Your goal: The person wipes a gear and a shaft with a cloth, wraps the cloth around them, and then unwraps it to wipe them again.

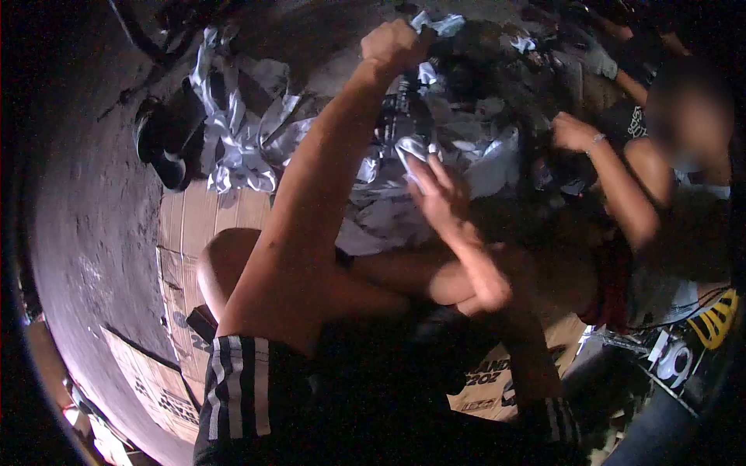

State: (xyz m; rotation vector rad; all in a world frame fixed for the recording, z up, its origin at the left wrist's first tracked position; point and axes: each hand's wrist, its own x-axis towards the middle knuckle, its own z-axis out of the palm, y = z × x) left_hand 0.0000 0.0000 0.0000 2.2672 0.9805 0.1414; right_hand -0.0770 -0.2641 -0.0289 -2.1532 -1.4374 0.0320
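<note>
Overhead, the left hand (392, 45) reaches far out, its fingers curled into a fist beside a dark upright piece (401, 109); whether they grip anything, I cannot tell. A pale scrap (441, 25) lies just beyond that fist. Nearer the body, the right hand (443, 194) has its fingers fairly straight and slightly spread, with a white strip (412, 147) at their tips, near the base of the upright piece; whether it is pinched or only touched is unclear. Shiny strips (241, 159) lie heaped to the left, next to black sandals (167, 151) on the floor (85, 194). Cardboard (214, 213) lies beneath the legs. At right, a co-worker's hand (576, 133) is raised, a bracelet (597, 139) on its wrist.
</note>
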